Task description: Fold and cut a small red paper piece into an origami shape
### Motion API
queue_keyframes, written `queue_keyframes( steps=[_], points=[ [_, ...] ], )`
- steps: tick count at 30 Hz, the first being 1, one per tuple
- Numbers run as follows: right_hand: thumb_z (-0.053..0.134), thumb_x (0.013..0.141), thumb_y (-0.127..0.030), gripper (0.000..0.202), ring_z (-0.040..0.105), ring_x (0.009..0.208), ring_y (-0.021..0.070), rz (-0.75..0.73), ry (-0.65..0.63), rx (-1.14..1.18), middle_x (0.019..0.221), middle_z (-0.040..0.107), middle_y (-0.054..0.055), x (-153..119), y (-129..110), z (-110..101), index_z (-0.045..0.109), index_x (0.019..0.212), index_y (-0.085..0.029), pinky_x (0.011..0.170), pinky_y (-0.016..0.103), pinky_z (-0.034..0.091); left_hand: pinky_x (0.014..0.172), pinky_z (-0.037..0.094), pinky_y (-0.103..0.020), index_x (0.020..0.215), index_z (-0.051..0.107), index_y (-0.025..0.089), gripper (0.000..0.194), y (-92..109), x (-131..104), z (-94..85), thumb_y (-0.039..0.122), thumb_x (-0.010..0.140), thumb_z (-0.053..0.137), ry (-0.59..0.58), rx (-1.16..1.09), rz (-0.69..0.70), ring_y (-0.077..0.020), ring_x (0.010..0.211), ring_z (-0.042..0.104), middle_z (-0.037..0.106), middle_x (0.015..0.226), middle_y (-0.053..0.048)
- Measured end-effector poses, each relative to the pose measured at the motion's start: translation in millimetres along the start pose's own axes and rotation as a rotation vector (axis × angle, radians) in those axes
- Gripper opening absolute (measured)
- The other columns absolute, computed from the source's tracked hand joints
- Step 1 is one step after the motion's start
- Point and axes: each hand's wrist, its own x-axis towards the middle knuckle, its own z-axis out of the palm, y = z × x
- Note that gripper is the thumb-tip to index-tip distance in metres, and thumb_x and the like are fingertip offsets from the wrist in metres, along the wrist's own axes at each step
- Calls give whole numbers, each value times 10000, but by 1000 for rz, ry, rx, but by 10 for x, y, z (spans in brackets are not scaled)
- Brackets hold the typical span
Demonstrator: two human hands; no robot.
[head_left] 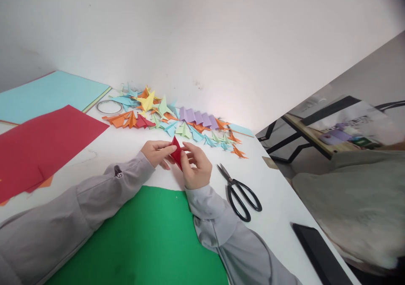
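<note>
A small piece of red folded paper (176, 153), shaped like a narrow diamond, is held up between my two hands over the white table. My left hand (159, 153) pinches its left side, with the thumb lying on the front face. On the right edge, the thumb and fingers of my right hand (196, 165) are closed on the same paper. Part of its back is hidden behind my fingers. Below my forearms lies a large green sheet (148, 238). Black-handled scissors (238, 192) rest to the right of my right hand, blades pointing away from me.
Folded paper figures (164, 112) in several colours line the wall, with a purple pleated strip (198, 118) among them. Left are a red sheet (47, 146), light blue sheets (53, 95) and a tape roll (109, 107). A black phone-like device (319, 253) lies near the right edge.
</note>
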Motion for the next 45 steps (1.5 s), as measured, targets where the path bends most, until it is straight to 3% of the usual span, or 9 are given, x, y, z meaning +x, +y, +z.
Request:
queue_keyframes(
  steps=[3, 7, 12, 18, 24, 29, 36, 40, 45],
  points=[
    [500, 763, -152, 195, 592, 702, 150, -121, -1, -54, 911, 620, 72, 5, 23, -2, 665, 842, -221, 481, 249, 480, 398, 519, -247, 821, 693, 94, 331, -1, -23, 19, 353, 616, 685, 16, 32, 49, -173, 596, 614, 645, 651, -65],
    [441, 747, -115, 243, 601, 738, 164, -113, -109, -85, 860, 613, 73, 14, 92, -1, 668, 763, -201, 538, 267, 500, 366, 486, -208, 822, 706, 114, 334, -27, 5, -13, 395, 650, 651, 50, 61, 121, -158, 653, 581, 618, 799, -82],
    [357, 768, -72, 340, 605, 780, 168, -129, -260, -96, 827, 620, 65, 7, 155, 5, 653, 885, -191, 679, 294, 508, 404, 503, -244, 1043, 640, 116, 448, -47, 100, -132, 395, 693, 631, 29, -101, 53, -172, 667, 575, 607, 774, -82],
    [369, 839, -128, 303, 578, 942, 194, -207, -272, -110, 988, 606, 110, 5, 139, 30, 601, 1029, -168, 816, 341, 488, 542, 524, -282, 995, 646, 146, 416, -40, 147, -206, 383, 654, 666, -44, -272, -15, -207, 787, 616, 647, 939, -103],
    [413, 881, -276, 247, 545, 947, 218, -188, -307, -193, 982, 589, 127, 23, 85, 30, 578, 1011, -146, 831, 381, 467, 615, 492, -252, 1021, 653, 176, 461, 20, 109, -115, 377, 610, 705, -76, -365, -102, -167, 768, 604, 667, 897, -76],
    [421, 880, -296, 261, 548, 913, 223, -177, -302, -214, 940, 585, 135, 18, 95, 35, 581, 988, -120, 802, 377, 471, 638, 462, -236, 965, 681, 149, 396, 122, 78, -10, 453, 739, 566, -9, -332, -174, -141, 757, 575, 659, 913, -87],
    [411, 880, -365, 330, 550, 912, 240, -213, -288, -321, 967, 584, 153, -7, 88, 47, 588, 1012, -119, 774, 401, 477, 744, 430, -278, 1090, 653, 169, 622, -26, 119, -85, 610, 663, 556, -102, -149, -61, -205, 921, 542, 652, 1002, -86],
    [405, 875, -386, 357, 542, 940, 260, -214, -308, -426, 1039, 580, 172, -20, 77, 47, 595, 1021, -122, 774, 425, 467, 835, 416, -321, 1114, 642, 175, 635, -130, 152, -127, 627, 684, 526, -135, -115, -11, -255, 1056, 520, 650, 1067, -90],
    [406, 868, -391, 365, 541, 952, 267, -215, -311, -497, 1060, 578, 177, -24, 83, 50, 606, 1014, -122, 779, 426, 464, 795, 453, -330, 1130, 629, 163, 637, -130, 155, -138, 613, 687, 542, -171, -189, -56, -241, 966, 577, 675, 993, -96]
  ],
)
